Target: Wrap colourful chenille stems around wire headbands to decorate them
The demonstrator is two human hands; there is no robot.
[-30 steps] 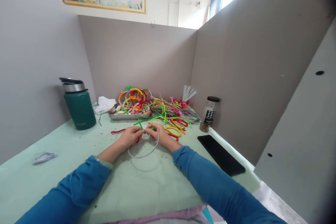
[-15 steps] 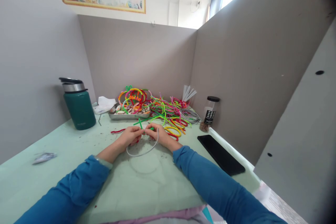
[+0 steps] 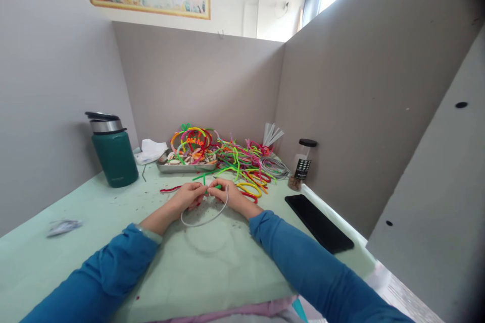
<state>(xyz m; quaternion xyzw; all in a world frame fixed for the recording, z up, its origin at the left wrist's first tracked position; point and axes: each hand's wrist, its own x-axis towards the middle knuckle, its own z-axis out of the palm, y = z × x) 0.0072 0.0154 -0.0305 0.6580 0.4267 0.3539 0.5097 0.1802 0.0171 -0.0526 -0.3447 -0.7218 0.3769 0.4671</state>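
Observation:
My left hand and my right hand meet over the middle of the table, fingertips close together. Between them is a green pipe cleaner, one end sticking up above the fingers and another piece showing by my right fingers. Both hands are closed in a pinch on it. A thin grey-white hoop hangs in a loop below, running from one hand to the other. Exactly where the pipe cleaner meets the hoop is hidden by my fingers. A red pipe cleaner lies beside my left hand.
Behind my hands are a metal tray with decorated hoops and a heap of coloured pipe cleaners. A green bottle stands left. At right are a jar, coiled grey hoops and a black phone.
The upright green end has turned straighter and sits slightly lower. The hoop's loop has shifted a little to the left; both hands stay nearly in place.

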